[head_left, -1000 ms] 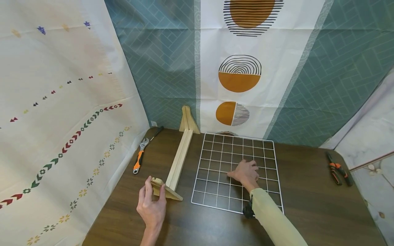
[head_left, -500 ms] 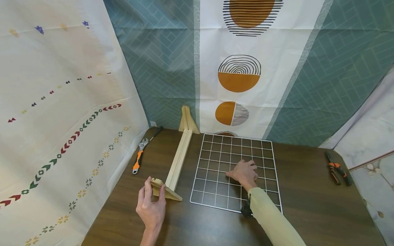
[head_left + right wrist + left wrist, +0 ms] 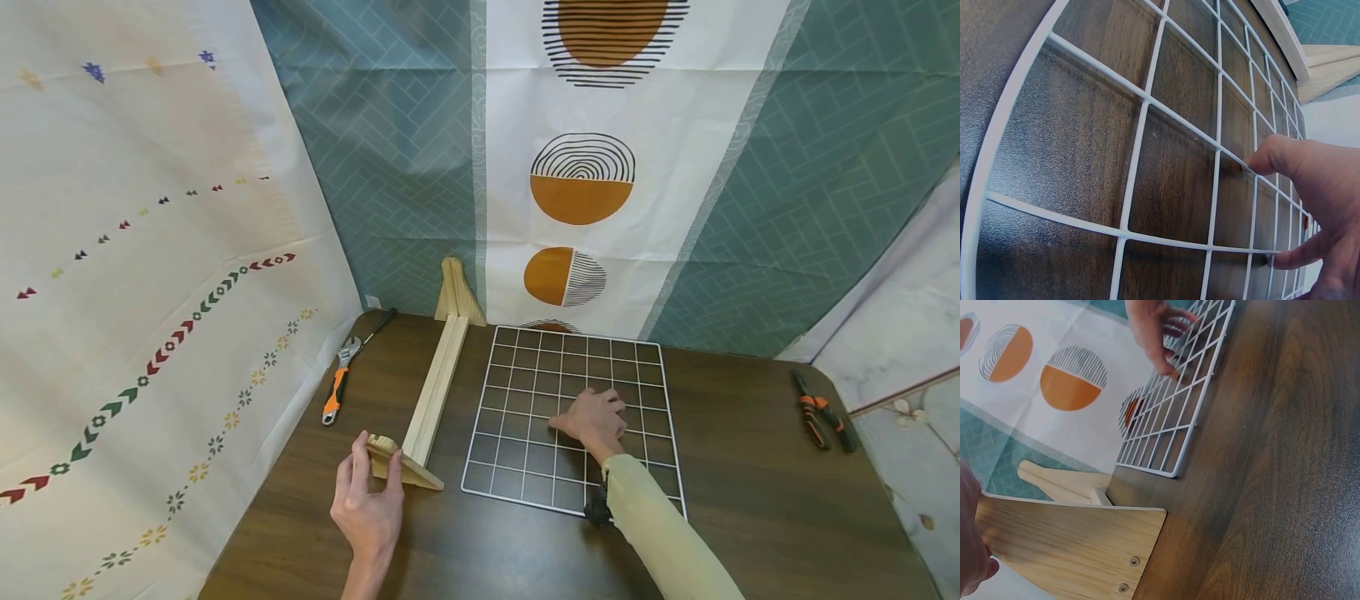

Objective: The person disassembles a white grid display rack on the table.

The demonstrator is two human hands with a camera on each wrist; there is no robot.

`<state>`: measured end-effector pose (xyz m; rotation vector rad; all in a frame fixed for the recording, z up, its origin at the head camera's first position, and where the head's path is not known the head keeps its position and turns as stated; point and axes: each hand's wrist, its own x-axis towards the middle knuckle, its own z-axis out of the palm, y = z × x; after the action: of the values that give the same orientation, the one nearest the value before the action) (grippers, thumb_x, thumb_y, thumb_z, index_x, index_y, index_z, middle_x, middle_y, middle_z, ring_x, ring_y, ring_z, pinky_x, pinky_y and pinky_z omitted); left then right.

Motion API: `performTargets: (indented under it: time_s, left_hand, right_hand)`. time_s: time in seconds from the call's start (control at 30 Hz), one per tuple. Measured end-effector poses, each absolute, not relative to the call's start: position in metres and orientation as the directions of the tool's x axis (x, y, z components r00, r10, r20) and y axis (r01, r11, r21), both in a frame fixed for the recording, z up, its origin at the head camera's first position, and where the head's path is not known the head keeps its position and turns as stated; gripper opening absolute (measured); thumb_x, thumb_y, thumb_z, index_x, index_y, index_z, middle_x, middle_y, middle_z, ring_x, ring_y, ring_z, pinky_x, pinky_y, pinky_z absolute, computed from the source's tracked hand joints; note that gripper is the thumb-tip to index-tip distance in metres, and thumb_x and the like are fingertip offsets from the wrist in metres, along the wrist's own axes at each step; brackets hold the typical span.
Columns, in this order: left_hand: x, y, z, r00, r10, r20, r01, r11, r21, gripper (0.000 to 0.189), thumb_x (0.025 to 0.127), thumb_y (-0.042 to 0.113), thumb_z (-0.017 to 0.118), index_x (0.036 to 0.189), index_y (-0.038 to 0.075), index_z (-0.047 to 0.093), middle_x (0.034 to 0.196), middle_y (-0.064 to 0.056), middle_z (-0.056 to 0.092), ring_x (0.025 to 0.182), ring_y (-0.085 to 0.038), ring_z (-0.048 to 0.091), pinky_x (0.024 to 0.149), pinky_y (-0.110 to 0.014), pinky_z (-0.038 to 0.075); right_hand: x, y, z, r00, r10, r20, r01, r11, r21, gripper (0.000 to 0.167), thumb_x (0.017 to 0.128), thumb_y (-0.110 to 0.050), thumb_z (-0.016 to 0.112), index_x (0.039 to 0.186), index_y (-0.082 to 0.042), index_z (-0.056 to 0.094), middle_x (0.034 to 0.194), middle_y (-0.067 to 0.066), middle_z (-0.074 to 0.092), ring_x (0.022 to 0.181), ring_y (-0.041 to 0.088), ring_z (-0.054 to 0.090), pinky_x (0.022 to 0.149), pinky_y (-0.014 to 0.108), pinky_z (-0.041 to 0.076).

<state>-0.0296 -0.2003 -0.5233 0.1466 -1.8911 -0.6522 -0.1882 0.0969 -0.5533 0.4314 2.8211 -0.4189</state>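
My left hand [image 3: 367, 512] grips the upper end of an upright wooden end piece [image 3: 1079, 540] between thumb and fingers. Two screws show low on that board in the left wrist view. A pale wooden bar [image 3: 437, 387] runs from it to a matching wooden end piece [image 3: 456, 296] by the back cloth. To the right, a white wire grid [image 3: 517, 454] lies flat on the table. My right hand [image 3: 596, 421] is spread over its middle, with thumb and fingertips touching the wires. In the right wrist view, the thumb and one finger lie apart on the grid.
An orange-handled adjustable wrench [image 3: 337, 387] lies left of the wooden frame, with a dark-handled tool [image 3: 381, 323] behind it. Orange-and-black pliers [image 3: 821, 417] lie near the table's right edge. Patterned cloths [image 3: 420, 167] hang behind and to the left of the brown table [image 3: 742, 467].
The wire grid has slid very slightly left, towards the wooden frame, with my right hand on it. My left hand keeps its grip on the end piece.
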Motion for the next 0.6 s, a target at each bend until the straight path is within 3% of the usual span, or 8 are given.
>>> performTargets:
  time_s: [0.6]
  left_hand:
    - [-0.0294, -0.2004, -0.5228, -0.412, -0.389, 0.824, 0.18, 0.852, 0.492, 0.06, 0.063, 0.003, 0.091, 0.119, 0.001, 0.071, 0.089, -0.02, 0.066, 0.073, -0.036, 0.067, 0.055, -0.049, 0.053]
  right_hand:
    - [-0.1878, 0.099, -0.5527, -0.929, 0.23, -0.289, 0.305, 0.92, -0.248, 0.104, 0.071, -0.061, 0.081, 0.138, 0.01, 0.045, 0.129, 0.043, 0.034, 0.113, 0.056, 0.039, 0.071, 0.061, 0.053]
